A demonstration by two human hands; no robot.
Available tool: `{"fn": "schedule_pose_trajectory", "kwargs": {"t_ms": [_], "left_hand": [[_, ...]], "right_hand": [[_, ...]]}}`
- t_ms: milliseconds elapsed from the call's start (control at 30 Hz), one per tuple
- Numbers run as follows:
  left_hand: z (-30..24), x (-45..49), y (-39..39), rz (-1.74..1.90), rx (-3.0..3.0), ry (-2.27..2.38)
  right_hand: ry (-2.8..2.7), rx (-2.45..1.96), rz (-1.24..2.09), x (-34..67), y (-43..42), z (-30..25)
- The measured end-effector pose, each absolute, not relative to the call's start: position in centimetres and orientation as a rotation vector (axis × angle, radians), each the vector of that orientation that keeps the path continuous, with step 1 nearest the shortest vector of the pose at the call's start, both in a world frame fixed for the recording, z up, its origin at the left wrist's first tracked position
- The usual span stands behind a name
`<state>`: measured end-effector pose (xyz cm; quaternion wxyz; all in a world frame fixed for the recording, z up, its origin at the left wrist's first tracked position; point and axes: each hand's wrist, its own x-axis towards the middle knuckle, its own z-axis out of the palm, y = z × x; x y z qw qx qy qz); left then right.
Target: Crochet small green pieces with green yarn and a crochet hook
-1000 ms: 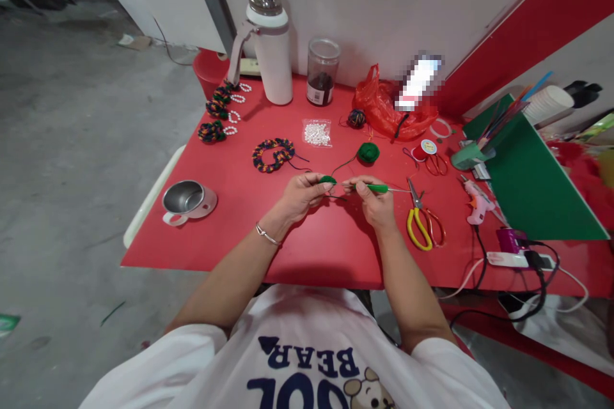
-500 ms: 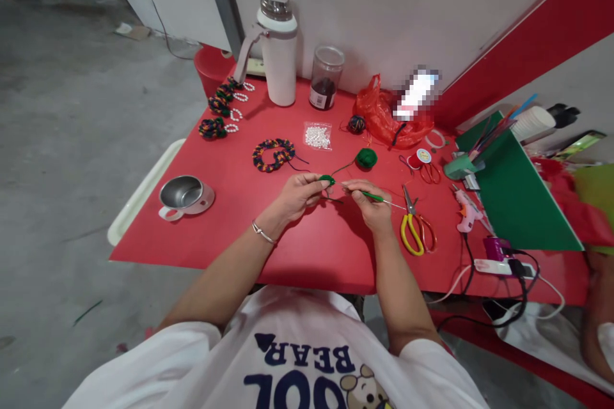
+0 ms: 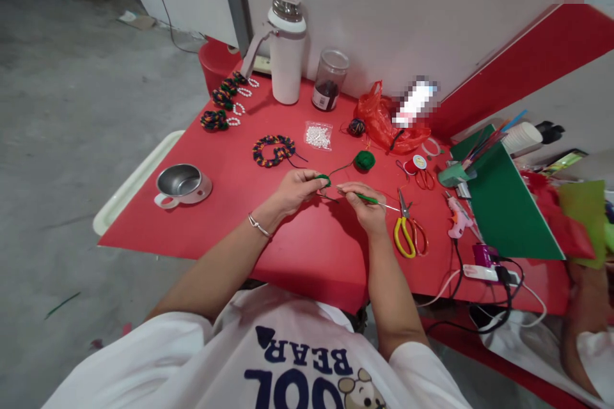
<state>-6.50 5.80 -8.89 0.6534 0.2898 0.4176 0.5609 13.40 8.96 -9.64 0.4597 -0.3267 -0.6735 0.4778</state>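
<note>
My left hand point(image 3: 298, 190) pinches a small piece of green crochet point(image 3: 323, 180) between thumb and fingers. In my right hand point(image 3: 365, 204) is a crochet hook point(image 3: 367, 197) with a green grip, its thin metal shaft showing on both sides of the fingers. The hook's tip is just right of the green piece; whether they touch I cannot tell. A strand of yarn runs from the piece to a green yarn ball point(image 3: 364, 160) behind my hands. Dark yarn ends hang below the piece. A multicoloured crocheted loop point(image 3: 273, 151) lies to the left.
Yellow-and-red-handled scissors point(image 3: 405, 230) lie right of my right hand. A steel cup point(image 3: 182, 185) stands left. Behind are a bag of white beads point(image 3: 318, 136), a jar point(image 3: 330, 80) and a flask point(image 3: 286, 45). A pink glue gun point(image 3: 459, 216) lies right; another person's arm point(image 3: 588, 313) shows beyond.
The view has turned slightly, shifting the scene within the frame. Both hands keep their grips, and the green piece and hook look nearly unchanged relative to each other.
</note>
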Motion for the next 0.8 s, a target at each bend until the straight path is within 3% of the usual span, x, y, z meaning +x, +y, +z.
{"fn": "schedule_pose_trajectory", "kwargs": {"t_ms": [333,800], "left_hand": [[-9.8,-6.5,6.0,1.264,0.583,0.988],[-9.4,-7.1,6.1,1.105,0.434,0.653]], "right_hand": [[-1.745,-0.827,1.030,12.4,8.3,-9.3],[-1.278,-0.860,1.323,11.2,8.0,-10.7]]}}
